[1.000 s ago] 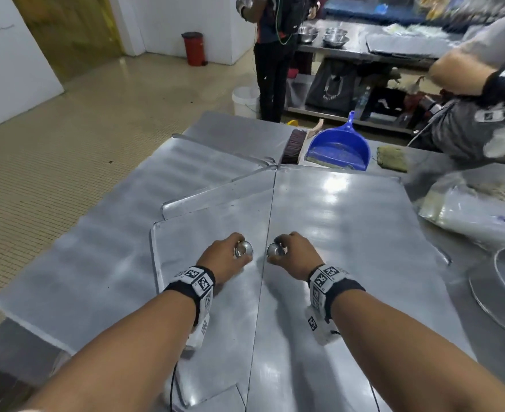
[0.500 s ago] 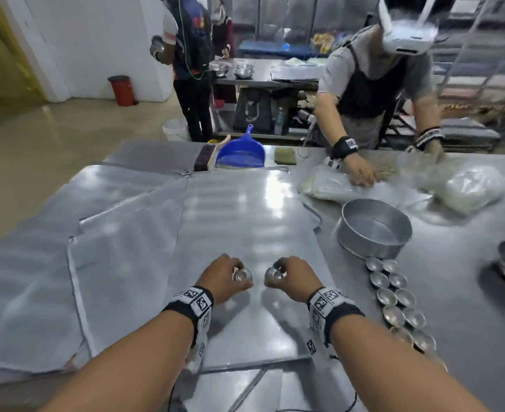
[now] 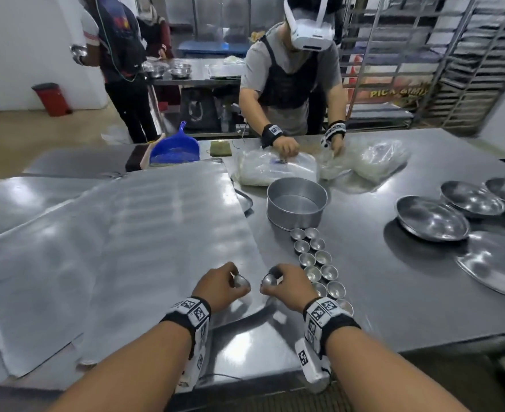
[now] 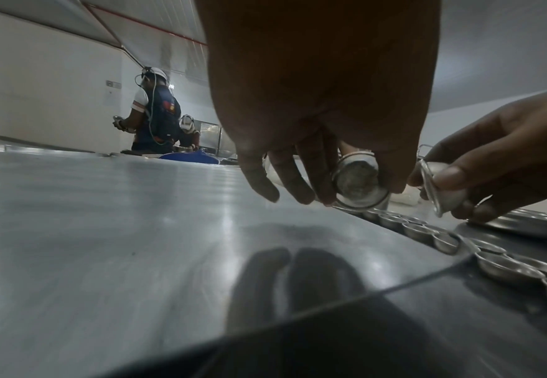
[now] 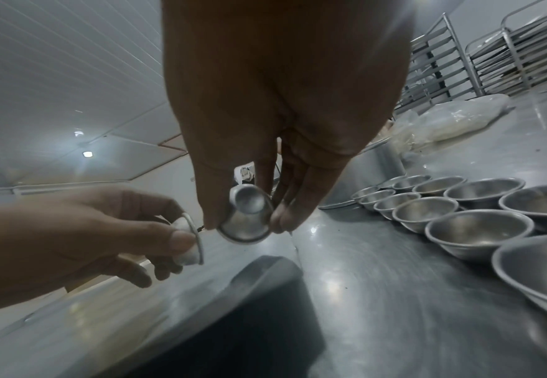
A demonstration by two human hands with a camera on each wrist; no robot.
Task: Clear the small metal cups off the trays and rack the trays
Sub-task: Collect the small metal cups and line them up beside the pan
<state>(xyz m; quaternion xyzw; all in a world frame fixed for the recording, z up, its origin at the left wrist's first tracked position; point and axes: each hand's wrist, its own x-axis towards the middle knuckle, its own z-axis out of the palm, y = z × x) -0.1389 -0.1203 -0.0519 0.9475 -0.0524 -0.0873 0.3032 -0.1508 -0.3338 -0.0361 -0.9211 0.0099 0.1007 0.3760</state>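
Note:
My left hand [image 3: 221, 285] pinches a small metal cup [image 3: 241, 281] [image 4: 359, 182] above the near right corner of a flat metal tray [image 3: 144, 233]. Close beside it, my right hand [image 3: 288, 288] pinches a second small cup [image 3: 268, 281] [image 5: 246, 217], tilted on its side. Several more small cups [image 3: 313, 260] [image 5: 459, 204] stand in two rows on the steel table [image 3: 394, 292], just right of my right hand. More flat trays [image 3: 22, 197] lie overlapped to the left. A tall tray rack [image 3: 453, 55] stands at the back right.
A round metal pan [image 3: 296, 203] sits beyond the cup rows. Wide metal bowls [image 3: 432, 218] lie at the right. Across the table a person [image 3: 293, 78] handles plastic bags [image 3: 278, 168]. A blue dustpan [image 3: 175, 150] rests at the far edge. Another person [image 3: 117, 55] stands behind.
My head has turned right, bringing the cup rows, the pan and the bowls into view. Both hands, each still holding its cup, have moved right to the tray's near right corner.

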